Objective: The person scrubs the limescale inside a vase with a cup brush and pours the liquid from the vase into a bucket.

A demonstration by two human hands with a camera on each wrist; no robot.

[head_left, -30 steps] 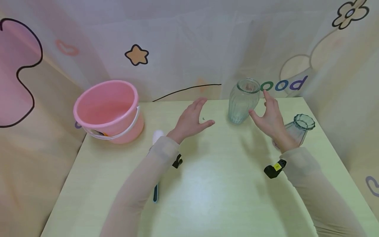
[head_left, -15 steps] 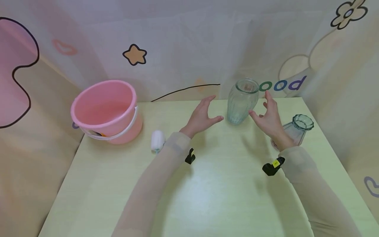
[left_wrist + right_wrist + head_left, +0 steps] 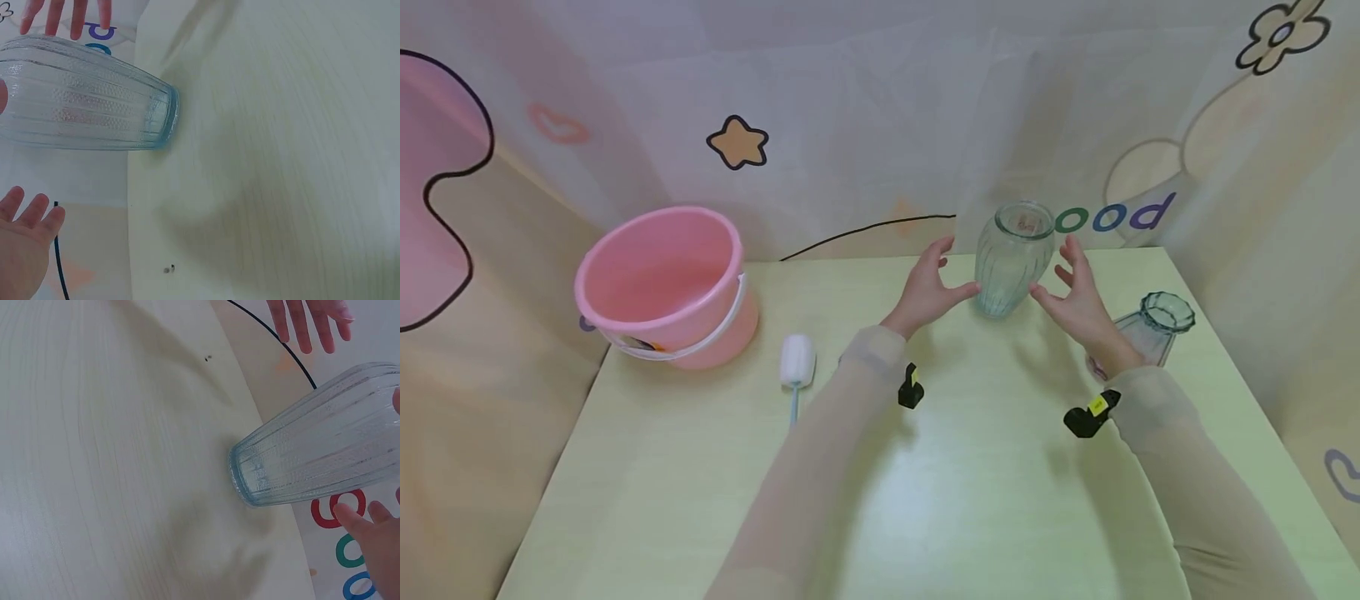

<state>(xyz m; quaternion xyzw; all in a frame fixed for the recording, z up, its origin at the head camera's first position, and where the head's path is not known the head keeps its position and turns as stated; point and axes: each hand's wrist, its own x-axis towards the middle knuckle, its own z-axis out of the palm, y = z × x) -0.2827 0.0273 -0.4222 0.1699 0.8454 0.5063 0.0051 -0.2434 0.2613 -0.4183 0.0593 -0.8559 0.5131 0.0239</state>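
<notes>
A clear, ribbed glass vase (image 3: 1013,262) stands upright near the back edge of the table. On its left side is my left hand (image 3: 927,287), fingers spread and the thumb tip close to the glass. My right hand (image 3: 1081,300) is at the other side, its thumb also near the vase. Whether either thumb touches is hard to tell in the head view. In the left wrist view a gap shows between the vase (image 3: 94,100) and the left fingers (image 3: 31,212). From the right wrist, the vase (image 3: 319,444) appears between both hands, its base on the table.
A second glass vessel with a scalloped rim (image 3: 1168,312) sits at the right, partly behind my right wrist. At the left stands a pink bucket (image 3: 662,267) with a white handle. A white-headed brush (image 3: 797,361) lies beside my left sleeve, its handle partly covered.
My left hand has moved right, closer to the glass vase, uncovering the brush head. The right hand has stayed almost in place. The vase has not moved on the table.
</notes>
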